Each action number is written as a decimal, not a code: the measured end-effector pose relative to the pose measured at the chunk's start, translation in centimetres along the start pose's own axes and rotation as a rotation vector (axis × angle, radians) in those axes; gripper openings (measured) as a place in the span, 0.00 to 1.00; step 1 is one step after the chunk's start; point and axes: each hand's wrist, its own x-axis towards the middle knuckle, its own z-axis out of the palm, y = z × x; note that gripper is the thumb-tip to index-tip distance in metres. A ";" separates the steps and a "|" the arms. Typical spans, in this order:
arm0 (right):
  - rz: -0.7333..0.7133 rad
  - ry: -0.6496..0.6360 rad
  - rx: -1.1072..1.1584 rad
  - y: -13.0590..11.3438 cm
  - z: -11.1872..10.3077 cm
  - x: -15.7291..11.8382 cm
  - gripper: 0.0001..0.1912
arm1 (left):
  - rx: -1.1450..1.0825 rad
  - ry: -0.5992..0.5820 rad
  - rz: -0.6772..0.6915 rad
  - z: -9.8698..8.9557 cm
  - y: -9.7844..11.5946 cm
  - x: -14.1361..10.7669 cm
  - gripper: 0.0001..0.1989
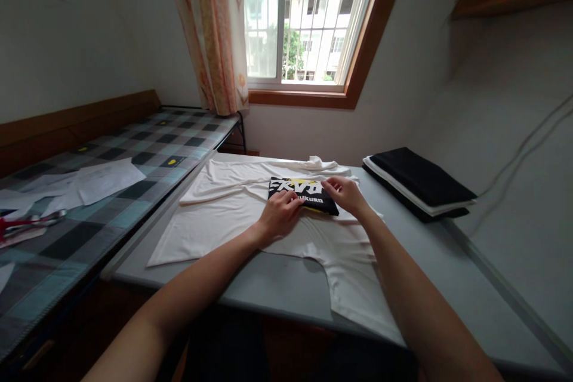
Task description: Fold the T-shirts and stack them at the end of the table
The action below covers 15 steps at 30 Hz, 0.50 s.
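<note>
A white T-shirt [224,215] lies spread on the grey table [286,280], its neck and sleeve edges loosely creased. On its middle is a black rectangular print [329,206] with white lettering and some yellow. My left hand [282,213] rests on the near left part of the print, fingers bent over it. At the print's upper right corner, my right hand [342,192] has thumb and fingertips pressed together on the white lettering; whether cloth is pinched there is too small to tell.
Folded black and white clothes [421,176] are stacked at the table's right rear. To the left stands a bed [111,197] with a checked cover and loose papers [107,179]. A curtain [219,30] hangs beside the barred window [308,18]; a wooden shelf [514,0] is upper right.
</note>
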 end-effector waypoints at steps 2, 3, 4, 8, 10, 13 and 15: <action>-0.143 -0.182 -0.071 -1.3 -1.0 -0.4 0.19 | -0.013 0.025 -0.027 0.1 -0.1 0.0 0.12; -0.208 -0.266 -0.143 -1.9 -1.3 -0.7 0.18 | -0.016 0.029 -0.037 0.1 -0.1 0.0 0.12; -0.264 -0.327 -0.229 -2.5 -1.6 -1.1 0.17 | -0.016 0.028 -0.047 0.2 -0.1 0.0 0.12; -0.332 -0.379 -0.542 -3.9 -2.0 -2.0 0.10 | -0.004 -0.067 -0.010 -0.2 -0.4 0.3 0.11; -0.311 -0.383 -0.615 -4.0 -2.0 -2.1 0.07 | 0.005 -0.173 0.052 -0.9 -0.9 0.5 0.10; -0.306 -0.407 -0.652 -4.0 -2.2 -2.1 0.07 | 0.056 -0.313 0.089 -2.4 -1.8 0.3 0.17; -0.322 -0.428 -0.664 -3.8 -2.2 -2.1 0.07 | 0.111 -0.359 0.068 -3.5 -2.3 -0.3 0.20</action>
